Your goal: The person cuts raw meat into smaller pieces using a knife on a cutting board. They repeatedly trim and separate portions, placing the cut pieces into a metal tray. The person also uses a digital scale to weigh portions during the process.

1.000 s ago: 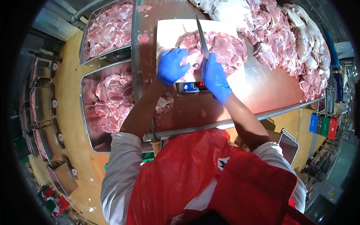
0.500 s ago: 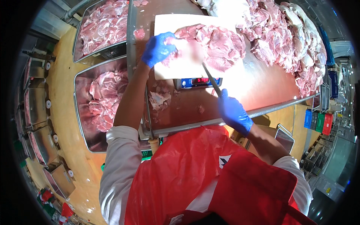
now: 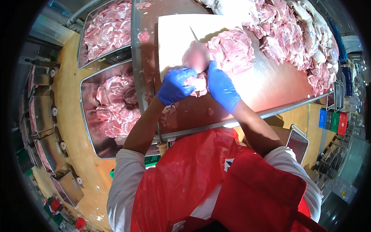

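Observation:
Both my hands wear blue gloves and work at the near edge of a white board [image 3: 170,42]. My left hand [image 3: 176,86] is closed on a piece of raw meat [image 3: 199,84], which overhangs that edge. In my right hand [image 3: 224,87], closed beside the same piece, is a knife [image 3: 194,34]. Its blade tip shows beyond the meat, pointing away and to the left; a blurred patch covers the middle of the blade and part of the meat. A larger slab of raw meat [image 3: 232,50] lies on the right of the board.
A big heap of raw meat [image 3: 282,34] covers the table's far right. Left of the steel table [image 3: 278,83] stand two metal bins of meat, a far bin [image 3: 104,54] and a near bin [image 3: 87,116]. Small scraps [image 3: 143,37] lie left of the board.
My left hand has come nearer and right, drawing meat toward the board's near edge. My right hand has moved away from me and left with the knife. The scale display is now hidden.

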Demonstrator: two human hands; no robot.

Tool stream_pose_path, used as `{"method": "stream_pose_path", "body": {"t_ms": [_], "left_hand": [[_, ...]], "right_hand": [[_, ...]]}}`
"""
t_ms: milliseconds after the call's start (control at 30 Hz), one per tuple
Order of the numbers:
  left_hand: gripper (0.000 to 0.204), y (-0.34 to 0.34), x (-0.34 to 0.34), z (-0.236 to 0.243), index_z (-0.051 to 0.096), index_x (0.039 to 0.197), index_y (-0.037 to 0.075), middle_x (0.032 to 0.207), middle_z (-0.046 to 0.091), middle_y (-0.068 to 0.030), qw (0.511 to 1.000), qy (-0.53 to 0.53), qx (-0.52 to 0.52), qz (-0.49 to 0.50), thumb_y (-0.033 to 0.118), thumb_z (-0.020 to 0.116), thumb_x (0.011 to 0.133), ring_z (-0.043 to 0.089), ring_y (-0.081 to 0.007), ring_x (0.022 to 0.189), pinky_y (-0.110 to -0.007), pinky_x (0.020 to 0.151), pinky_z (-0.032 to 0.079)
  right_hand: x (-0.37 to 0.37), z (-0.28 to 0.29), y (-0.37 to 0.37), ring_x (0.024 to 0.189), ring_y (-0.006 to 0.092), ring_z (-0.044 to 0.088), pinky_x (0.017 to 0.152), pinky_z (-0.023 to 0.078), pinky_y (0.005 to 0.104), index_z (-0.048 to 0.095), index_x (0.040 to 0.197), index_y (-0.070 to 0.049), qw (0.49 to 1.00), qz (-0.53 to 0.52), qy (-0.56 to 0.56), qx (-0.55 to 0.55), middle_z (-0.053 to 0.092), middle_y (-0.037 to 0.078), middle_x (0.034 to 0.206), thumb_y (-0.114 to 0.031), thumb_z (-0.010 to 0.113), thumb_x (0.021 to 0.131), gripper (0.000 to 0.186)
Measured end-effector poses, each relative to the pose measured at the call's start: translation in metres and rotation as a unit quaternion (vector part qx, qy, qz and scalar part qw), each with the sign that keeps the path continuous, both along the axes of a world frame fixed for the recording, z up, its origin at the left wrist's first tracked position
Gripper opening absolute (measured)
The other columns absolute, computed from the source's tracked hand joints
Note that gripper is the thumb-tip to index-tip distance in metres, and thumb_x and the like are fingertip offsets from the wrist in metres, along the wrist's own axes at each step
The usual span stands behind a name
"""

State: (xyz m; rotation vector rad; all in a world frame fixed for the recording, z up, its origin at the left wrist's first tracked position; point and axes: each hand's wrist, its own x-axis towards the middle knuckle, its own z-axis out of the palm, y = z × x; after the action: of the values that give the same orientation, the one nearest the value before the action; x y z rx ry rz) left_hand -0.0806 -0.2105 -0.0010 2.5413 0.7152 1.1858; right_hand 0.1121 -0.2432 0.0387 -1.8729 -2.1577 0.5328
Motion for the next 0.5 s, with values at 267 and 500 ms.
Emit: {"method": "stream_pose_path", "body": {"t_ms": [267, 500], "left_hand": [[0.028, 0.037, -0.069, 0.002, 0.068, 0.101, 0.005, 0.095, 0.069, -0.0057, 0.896, -0.219, -0.385, 0.039, 0.007, 0.072, 0.073, 0.065, -0.0168, 0.081, -0.033, 0.071, 0.056], [0.037, 0.01, -0.058, 0.009, 0.067, 0.103, 0.003, 0.095, 0.065, -0.001, 0.886, -0.12, -0.447, -0.028, 0.004, 0.072, 0.066, 0.061, -0.0135, 0.093, -0.031, 0.083, 0.052]], "right_hand": [[0.074, 0.014, -0.081, 0.073, 0.0477, 0.065, 0.062, 0.05, 0.0557, 0.039, 0.112, 0.001, 0.978, 0.077, -0.067, -0.183, 0.064, 0.026, 0.077, -0.014, 0.046, 0.099, 0.021], [0.016, 0.02, -0.042, 0.071, 0.0452, 0.062, 0.062, 0.047, 0.0526, 0.043, 0.111, 0.009, 0.991, 0.116, 0.068, -0.006, 0.059, 0.028, 0.079, -0.013, 0.046, 0.098, 0.026]]}}
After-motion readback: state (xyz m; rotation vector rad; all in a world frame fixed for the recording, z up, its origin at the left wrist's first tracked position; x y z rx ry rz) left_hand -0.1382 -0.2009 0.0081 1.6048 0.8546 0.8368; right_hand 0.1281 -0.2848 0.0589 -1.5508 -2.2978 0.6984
